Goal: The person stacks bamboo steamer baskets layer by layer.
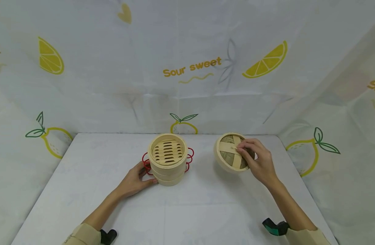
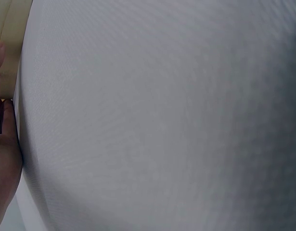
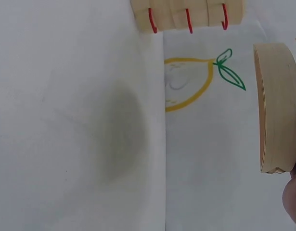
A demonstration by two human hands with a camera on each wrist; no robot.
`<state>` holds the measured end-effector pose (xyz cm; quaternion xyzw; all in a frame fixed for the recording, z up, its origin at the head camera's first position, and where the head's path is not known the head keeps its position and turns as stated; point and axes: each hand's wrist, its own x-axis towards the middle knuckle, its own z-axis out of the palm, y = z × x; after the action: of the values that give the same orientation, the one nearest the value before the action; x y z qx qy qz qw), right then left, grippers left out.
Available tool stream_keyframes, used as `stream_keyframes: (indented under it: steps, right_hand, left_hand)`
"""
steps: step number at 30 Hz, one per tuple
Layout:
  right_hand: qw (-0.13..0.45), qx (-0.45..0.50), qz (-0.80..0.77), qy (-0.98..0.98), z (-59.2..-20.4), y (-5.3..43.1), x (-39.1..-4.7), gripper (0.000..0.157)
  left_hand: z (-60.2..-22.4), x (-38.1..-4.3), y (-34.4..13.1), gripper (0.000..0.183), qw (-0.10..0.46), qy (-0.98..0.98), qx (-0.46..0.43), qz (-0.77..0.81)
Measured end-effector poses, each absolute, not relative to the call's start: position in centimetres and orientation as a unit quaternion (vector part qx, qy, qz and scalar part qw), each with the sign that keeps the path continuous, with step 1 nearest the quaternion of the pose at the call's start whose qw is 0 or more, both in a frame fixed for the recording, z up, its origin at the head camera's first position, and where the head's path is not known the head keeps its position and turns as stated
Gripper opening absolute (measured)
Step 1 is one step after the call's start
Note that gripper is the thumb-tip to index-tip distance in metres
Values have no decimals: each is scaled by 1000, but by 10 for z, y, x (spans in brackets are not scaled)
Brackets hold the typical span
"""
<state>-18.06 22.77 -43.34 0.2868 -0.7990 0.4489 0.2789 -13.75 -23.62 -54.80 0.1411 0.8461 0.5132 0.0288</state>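
Note:
A small stacked bamboo steamer stands in the middle of the table, its slatted inside facing up. Red loops stick out from both its sides. My left hand holds it low on the left, thumb at the near side and fingers by the loops. In the left wrist view only a strip of the steamer shows. To the right, my right hand pinches the top of the round bamboo lid. The right wrist view has the lid raised off the table, casting a shadow below.
A white cloth covers the table. Behind it rises a white curtain printed with lemons and words, which also runs down both sides. Dark wrist straps sit near the cuffs.

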Motion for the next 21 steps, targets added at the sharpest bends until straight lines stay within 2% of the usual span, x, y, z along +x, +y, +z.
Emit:
stream_keyframes:
  steps: [21]
  right_hand:
    - [283, 313, 498, -757, -421, 187, -187, 20]
  left_hand:
    - [-548, -138, -237, 78, 33, 842, 135, 521]
